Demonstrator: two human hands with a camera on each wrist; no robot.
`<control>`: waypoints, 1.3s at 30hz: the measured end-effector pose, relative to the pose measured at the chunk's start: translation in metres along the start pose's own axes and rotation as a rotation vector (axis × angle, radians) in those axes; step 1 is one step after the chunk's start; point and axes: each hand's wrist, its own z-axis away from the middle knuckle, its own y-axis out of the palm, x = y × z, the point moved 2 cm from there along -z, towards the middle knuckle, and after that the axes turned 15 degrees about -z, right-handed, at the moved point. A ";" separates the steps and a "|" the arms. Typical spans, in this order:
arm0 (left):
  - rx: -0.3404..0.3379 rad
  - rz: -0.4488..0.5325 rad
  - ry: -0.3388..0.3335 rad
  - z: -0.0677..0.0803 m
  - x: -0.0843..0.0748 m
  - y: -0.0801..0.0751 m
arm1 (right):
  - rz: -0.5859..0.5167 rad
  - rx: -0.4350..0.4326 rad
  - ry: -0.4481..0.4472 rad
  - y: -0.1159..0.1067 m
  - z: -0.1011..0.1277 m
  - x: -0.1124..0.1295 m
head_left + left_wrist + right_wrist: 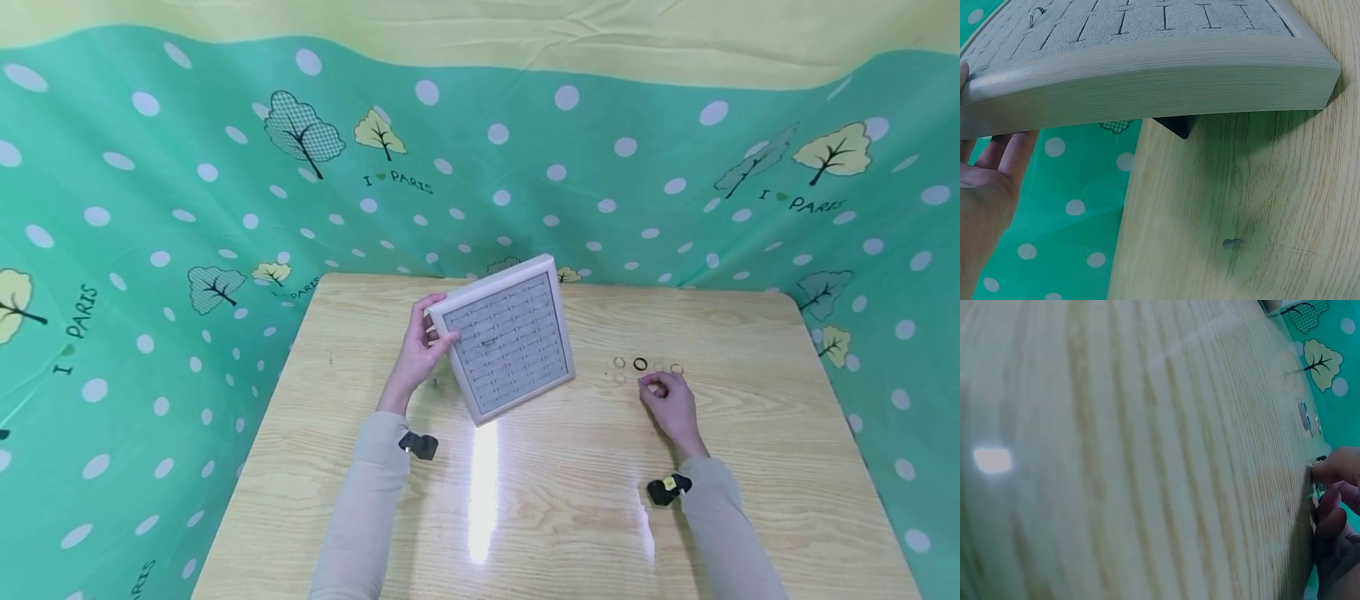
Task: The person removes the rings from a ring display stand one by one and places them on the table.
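Observation:
My left hand [422, 350] grips a square ring display tray [517, 408] by its upper left side, thumb over the front rim and fingers behind. The tray is tilted up and turned, with a pale frame and a grey slotted pad. One ring [1036, 17] sits in a slot of the pad. On the table to the right, my right hand [671, 412] has thumb and forefinger brought together at the tabletop, pinching what looks like a small ring, mostly hidden by the fingertips. Just beyond lie a black ring [640, 364] and several gold or silver rings, among them a gold ring [619, 362].
The wooden table [562, 500] carries a bright light reflection. A green dotted cloth [465, 167] hangs behind and at both sides. A small dark mark or object [1232, 243] shows on the table under the tray. Each wrist wears a small black camera [420, 445].

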 end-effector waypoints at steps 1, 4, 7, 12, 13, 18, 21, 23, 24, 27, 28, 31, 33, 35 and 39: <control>0.000 0.001 0.001 0.000 0.000 0.000 | 0.000 0.000 0.002 0.000 0.000 0.000; -0.001 0.004 0.004 0.001 0.000 0.000 | -0.003 0.001 0.004 0.000 0.000 0.001; -0.004 -0.002 0.010 0.001 -0.001 -0.001 | -0.002 0.002 0.003 0.000 0.000 0.000; -0.010 -0.018 0.018 0.002 -0.001 -0.001 | -0.012 -0.004 -0.002 0.001 0.001 0.000; -0.011 -0.017 0.018 0.002 -0.001 -0.001 | -0.020 -0.010 -0.001 0.001 0.001 0.000; -0.004 -0.014 0.024 0.002 0.006 -0.002 | -0.066 -0.045 0.013 0.002 0.007 0.004; -0.003 -0.013 0.020 0.001 0.017 -0.002 | -0.085 -0.046 0.010 0.004 0.014 0.009; -0.007 -0.013 0.016 -0.001 0.023 -0.002 | -0.098 -0.040 0.003 0.006 0.017 0.013; -0.012 -0.016 0.017 -0.001 0.024 -0.002 | -0.104 -0.035 -0.002 0.008 0.019 0.015; -0.020 -0.023 0.027 -0.002 0.026 -0.001 | -0.126 -0.025 -0.005 0.012 0.021 0.021; -0.021 -0.025 0.032 -0.002 0.026 -0.001 | -0.131 -0.022 0.002 0.014 0.021 0.021; -0.018 -0.029 0.043 -0.002 0.027 -0.001 | -0.148 -0.023 0.011 0.019 0.020 0.025; -0.013 -0.027 0.044 -0.003 0.028 -0.001 | -0.157 -0.018 0.013 0.024 0.019 0.028; -0.011 -0.019 0.038 -0.003 0.028 -0.001 | -0.164 -0.015 0.011 0.028 0.017 0.031; -0.002 0.003 0.018 -0.004 0.027 -0.001 | -0.183 0.006 0.004 0.038 0.013 0.040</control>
